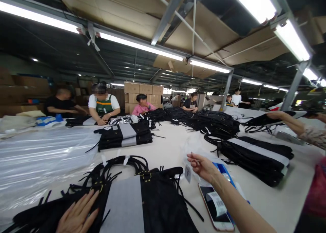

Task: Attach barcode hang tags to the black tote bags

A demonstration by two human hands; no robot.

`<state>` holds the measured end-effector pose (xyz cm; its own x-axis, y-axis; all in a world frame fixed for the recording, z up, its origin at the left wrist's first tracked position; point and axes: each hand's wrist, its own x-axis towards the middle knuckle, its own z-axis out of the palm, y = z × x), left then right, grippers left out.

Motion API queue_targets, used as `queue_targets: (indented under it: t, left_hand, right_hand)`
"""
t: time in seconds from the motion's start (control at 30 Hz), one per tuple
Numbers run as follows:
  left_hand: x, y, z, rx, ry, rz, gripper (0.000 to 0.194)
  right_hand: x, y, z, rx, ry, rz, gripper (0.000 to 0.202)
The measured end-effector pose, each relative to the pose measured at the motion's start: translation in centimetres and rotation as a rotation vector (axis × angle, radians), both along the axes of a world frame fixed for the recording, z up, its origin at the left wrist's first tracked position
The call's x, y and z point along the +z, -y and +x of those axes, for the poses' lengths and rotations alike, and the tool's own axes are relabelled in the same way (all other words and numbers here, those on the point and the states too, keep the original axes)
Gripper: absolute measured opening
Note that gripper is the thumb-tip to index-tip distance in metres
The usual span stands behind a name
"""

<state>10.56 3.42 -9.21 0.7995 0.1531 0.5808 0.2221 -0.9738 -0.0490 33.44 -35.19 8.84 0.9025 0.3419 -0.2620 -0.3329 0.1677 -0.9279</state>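
Observation:
A black bag (163,199) lies in front of me on the table, with a grey paper band (123,202) across its middle. Its handles (134,160), wrapped with white bits, loop away from me, and thin black straps stick out at the sides. My left hand (78,212) rests open and flat on the left part of the bag. Raised over the table right of the bag, my right hand (202,166) has its fingers pinched together. A small pale tag (187,174) with a dark mark hangs just below those fingertips; any string is too fine to see.
A phone (216,209) with a white label sticker on it lies under my right forearm, beside a blue item (224,172). Banded black bags (254,158) lie right and ahead (124,136). Clear plastic sheets (46,158) cover the left. Several co-workers (104,105) surround the table.

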Motion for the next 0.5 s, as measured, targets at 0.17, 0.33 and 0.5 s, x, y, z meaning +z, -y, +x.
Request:
queue_targets:
  t: [0.17,0.33,0.5]
  left_hand:
    - [4.0,2.5,-0.1,0.05,0.069,-0.014,0.041]
    - [11.8,8.4,-0.1,-0.127,0.183,-0.372,0.03]
    - [16.2,13.3,0.8,-0.214,0.159,-0.918,0.021]
  right_hand:
    - [3.3,-2.4,-4.3,0.274,-0.068,0.158,0.026]
    - [2.6,-6.8,-8.4,0.579,-0.096,0.181,0.032]
    - [1.1,-11.1,-12.3,0.804,-0.142,0.193,0.04]
